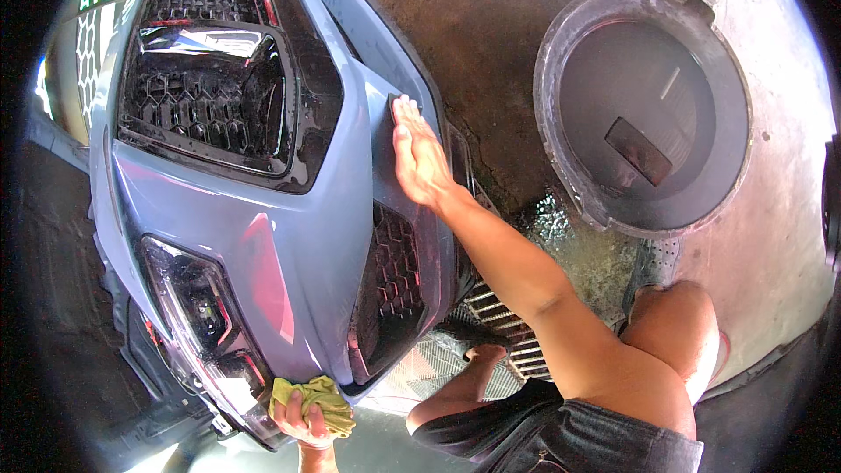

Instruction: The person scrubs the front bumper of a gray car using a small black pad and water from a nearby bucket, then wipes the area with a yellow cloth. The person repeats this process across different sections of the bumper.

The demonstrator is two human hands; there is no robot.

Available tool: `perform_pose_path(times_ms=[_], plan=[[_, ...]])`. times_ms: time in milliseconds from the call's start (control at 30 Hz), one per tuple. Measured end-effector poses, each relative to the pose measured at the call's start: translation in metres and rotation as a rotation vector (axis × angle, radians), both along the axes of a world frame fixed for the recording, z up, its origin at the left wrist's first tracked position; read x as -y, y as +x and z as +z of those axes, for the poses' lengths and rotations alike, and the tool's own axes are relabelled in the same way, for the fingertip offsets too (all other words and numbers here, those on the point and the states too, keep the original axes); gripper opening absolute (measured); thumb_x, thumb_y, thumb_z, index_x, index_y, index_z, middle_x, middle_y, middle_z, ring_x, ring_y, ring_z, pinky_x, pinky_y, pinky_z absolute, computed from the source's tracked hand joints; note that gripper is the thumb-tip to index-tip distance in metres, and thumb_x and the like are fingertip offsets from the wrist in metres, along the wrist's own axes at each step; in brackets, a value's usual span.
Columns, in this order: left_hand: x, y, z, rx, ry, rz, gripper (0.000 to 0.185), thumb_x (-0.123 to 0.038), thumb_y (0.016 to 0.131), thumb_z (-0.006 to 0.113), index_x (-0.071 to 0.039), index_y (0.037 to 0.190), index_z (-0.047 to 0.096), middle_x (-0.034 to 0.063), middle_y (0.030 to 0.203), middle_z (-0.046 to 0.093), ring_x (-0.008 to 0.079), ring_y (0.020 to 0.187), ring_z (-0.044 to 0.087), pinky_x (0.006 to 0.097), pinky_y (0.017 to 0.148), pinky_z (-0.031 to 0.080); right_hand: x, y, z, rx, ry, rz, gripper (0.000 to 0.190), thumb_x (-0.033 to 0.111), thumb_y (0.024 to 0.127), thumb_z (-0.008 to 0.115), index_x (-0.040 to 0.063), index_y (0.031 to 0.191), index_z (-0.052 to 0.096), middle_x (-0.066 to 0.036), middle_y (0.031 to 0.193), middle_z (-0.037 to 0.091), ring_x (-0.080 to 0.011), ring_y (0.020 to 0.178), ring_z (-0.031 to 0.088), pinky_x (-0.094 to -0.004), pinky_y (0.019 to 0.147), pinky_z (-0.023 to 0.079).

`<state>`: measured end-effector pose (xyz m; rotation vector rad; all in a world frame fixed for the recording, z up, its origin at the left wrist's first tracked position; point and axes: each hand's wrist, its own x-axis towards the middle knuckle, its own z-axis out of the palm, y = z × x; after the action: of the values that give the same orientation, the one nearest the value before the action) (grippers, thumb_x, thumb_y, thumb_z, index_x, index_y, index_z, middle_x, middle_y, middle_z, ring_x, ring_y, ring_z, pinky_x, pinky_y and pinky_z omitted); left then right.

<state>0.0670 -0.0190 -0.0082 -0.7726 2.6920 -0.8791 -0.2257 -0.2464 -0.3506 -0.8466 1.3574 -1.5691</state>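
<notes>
In the middle stands the front bumper (315,223) of a blue-grey car, its surface glossy with reddish reflections. My right hand (418,152) lies flat against the lower part of the bumper, fingers together. Past its fingertips shows the edge of a thin dark piece (392,104), mostly hidden under the hand; its material is unclear. At the bottom, my left hand (303,419) grips a bunched yellow-green cloth (322,404) at the bumper's corner, beside the headlight (204,315). Black honeycomb grilles (204,105) and a side vent (394,263) sit in the bumper.
A round tub (548,79) of dark liquid stands on the wet concrete floor (473,20) at right, with a dark rectangular piece (638,151) in it. A slatted floor grate (516,341) lies near my legs. Green-and-white panels (98,20) stand at far left.
</notes>
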Motion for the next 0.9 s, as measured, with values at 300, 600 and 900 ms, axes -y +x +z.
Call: perform_pose_path(times_ms=[300,600,900], plan=[[0.002,0.001,-0.001,-0.003,0.019,-0.028,0.067,-0.065,0.1,0.057,-0.009,0.135,0.046,0.0244,0.132,0.059,0.0469,0.113,0.058,0.0641,0.091,0.051,0.015,-0.004,0.01,-0.052,-0.059,-0.066,0.061,0.031,0.113,0.026,-0.009,0.157,0.042,-0.031,0.165,0.038,-0.0399,0.158,0.031,-0.0437,0.134,0.019],[0.002,0.002,-0.004,-0.01,0.016,-0.028,0.067,-0.066,0.101,0.056,-0.009,0.135,0.046,0.0238,0.131,0.059,0.0464,0.113,0.059,0.0631,0.092,0.051,-0.019,-0.014,-0.01,0.217,0.056,-0.153,0.069,0.044,0.114,0.031,-0.007,0.16,0.039,-0.027,0.17,0.033,-0.0384,0.162,0.024,-0.0424,0.133,0.017],[0.003,-0.002,-0.004,-0.014,0.012,-0.029,0.065,-0.063,0.1,0.059,-0.009,0.135,0.046,0.0244,0.131,0.059,0.0473,0.113,0.059,0.0638,0.092,0.051,-0.004,-0.01,0.008,-0.362,-0.023,0.106,0.079,0.024,0.099,0.055,0.0,0.167,0.023,-0.026,0.174,0.021,-0.04,0.162,0.022,-0.0523,0.131,0.02]])
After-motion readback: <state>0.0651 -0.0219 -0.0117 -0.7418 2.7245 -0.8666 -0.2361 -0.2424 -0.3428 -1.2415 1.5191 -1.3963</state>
